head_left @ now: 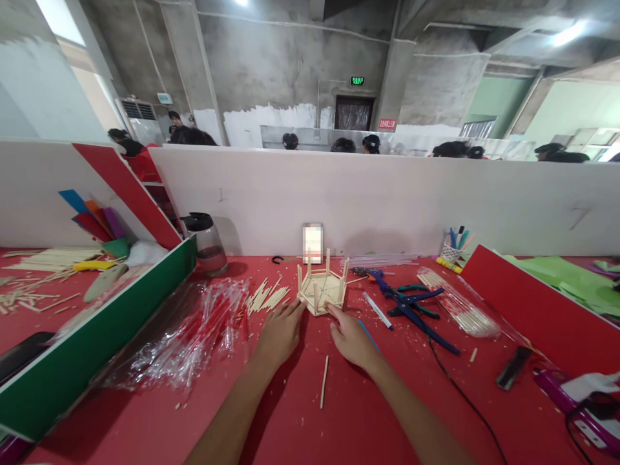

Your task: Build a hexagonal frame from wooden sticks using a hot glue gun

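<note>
Pale hexagonal frame [331, 287], posts [328, 261] upright; left hand [285, 325] and right hand [349, 332] touching, grip unclear.

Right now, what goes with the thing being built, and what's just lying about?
Probably part of the job:
hexagonal stick frame, between the left hand and right hand
loose wooden sticks
bagged wooden sticks

Probably just lying about:
black-lidded jug
pen cup
crumpled clear plastic packaging

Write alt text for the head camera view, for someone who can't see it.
A person's left hand and right hand touch a wooden-stick frame with upright posts on a red table; loose sticks and clear plastic lie left, pliers and a pen right.
</note>
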Demonstrator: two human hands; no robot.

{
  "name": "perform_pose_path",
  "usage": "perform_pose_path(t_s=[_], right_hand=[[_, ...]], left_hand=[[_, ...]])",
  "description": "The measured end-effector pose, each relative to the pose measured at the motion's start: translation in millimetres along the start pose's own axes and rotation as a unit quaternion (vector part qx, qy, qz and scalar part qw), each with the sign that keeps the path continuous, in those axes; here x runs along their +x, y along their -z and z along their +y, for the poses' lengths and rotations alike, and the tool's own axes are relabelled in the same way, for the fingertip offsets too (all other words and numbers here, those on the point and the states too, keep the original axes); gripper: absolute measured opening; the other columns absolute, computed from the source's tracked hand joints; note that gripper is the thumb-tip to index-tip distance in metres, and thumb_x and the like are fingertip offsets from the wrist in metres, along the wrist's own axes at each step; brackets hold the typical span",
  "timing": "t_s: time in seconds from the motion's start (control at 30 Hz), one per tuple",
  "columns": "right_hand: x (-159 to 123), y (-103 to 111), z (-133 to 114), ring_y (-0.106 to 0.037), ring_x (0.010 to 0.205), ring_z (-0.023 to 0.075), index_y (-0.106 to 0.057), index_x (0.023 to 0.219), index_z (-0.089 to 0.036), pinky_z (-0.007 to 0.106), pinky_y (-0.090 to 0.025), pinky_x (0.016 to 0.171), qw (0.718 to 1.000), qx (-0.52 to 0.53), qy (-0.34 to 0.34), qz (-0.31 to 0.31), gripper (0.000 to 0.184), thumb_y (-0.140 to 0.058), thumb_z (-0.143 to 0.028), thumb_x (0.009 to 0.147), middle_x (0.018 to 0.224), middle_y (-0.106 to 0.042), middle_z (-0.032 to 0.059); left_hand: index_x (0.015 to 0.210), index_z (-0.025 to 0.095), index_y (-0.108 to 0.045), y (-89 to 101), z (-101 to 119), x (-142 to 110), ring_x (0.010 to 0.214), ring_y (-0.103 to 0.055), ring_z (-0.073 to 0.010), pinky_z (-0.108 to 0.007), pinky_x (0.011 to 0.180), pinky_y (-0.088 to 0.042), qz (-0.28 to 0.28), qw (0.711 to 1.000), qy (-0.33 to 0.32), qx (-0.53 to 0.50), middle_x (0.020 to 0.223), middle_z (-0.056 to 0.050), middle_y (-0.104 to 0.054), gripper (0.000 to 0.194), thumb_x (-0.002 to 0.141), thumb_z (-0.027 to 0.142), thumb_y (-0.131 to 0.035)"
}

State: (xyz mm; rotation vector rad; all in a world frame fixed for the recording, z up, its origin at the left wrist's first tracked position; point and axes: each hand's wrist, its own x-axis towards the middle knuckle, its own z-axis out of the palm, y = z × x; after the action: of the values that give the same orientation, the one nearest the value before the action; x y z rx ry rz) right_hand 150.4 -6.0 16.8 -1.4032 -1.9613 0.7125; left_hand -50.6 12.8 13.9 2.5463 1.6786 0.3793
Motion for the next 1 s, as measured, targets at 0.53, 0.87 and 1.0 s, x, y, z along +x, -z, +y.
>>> perform_pose_path(t_s=[0.53,0.87,1.0], right_hand=[[0.2,-0.6,-7.7,-0.047,0.135,0.0258,-0.040,0.149,-0.012,0.043,-0.037,0.112,0.999,-0.037,-0.015,-0.027,0.061,-0.040,-0.008,0.088,0.145,-0.051,0.0160],[-0.2,-1.3,-7.4,-0.050,0.133,0.0266,-0.039,0.149,-0.012,0.043,-0.038,0.111,0.999,-0.044,-0.015,-0.027,0.062,-0.041,-0.008,0.088,0.144,-0.052,0.0162],[-0.2,-1.2,-8.3,-0.052,0.131,0.0262,-0.038,0.150,-0.015,0.043,-0.040,0.110,0.998,-0.050,-0.013,-0.022,0.062,-0.041,-0.008,0.088,0.144,-0.053,0.0149]], left_hand=[[0.143,0.021,-0.045,-4.8,-3.2,-1.2,0.130,-0.048,-0.0271,-0.043,0.107,-0.037,0.013,1.000,-0.001,-0.006,0.146,-0.007,-0.053,0.056,0.089,0.008,-0.040],[0.144,0.019,-0.045,-5.4,-3.0,-1.8,0.129,-0.049,-0.0287,-0.045,0.106,-0.038,0.010,1.000,-0.005,0.000,0.146,-0.009,-0.052,0.058,0.087,0.009,-0.039],[0.144,0.019,-0.045,-5.1,-2.6,-2.0,0.130,-0.049,-0.0276,-0.044,0.107,-0.037,0.002,1.000,0.002,-0.002,0.145,-0.010,-0.052,0.058,0.087,0.008,-0.039]])
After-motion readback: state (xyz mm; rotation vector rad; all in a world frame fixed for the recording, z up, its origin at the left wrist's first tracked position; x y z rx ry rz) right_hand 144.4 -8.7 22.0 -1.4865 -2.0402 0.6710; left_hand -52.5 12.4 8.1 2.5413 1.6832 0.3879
